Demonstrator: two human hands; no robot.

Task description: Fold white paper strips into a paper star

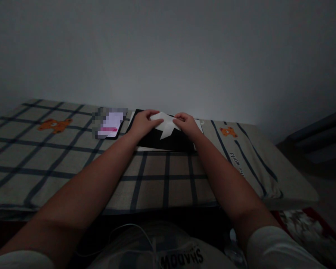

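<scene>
A folded piece of white paper (165,124) with pointed corners is between my two hands, over a black sheet or board (165,144). My left hand (145,123) grips the paper's left side, with the thumb on top and the fingers behind. On the other side, my right hand (187,125) pinches its right edge between thumb and fingers. White sheets stick out from under the black board at its sides and front edge. The fingertips behind the paper are partly hidden.
A checked cloth with bear prints (168,179) covers the table. Left of the board lies a phone (112,123) with a lit, blurred screen. A plain wall (168,56) rises behind. A white cable (128,225) hangs near my lap, and a red container (310,228) stands low at right.
</scene>
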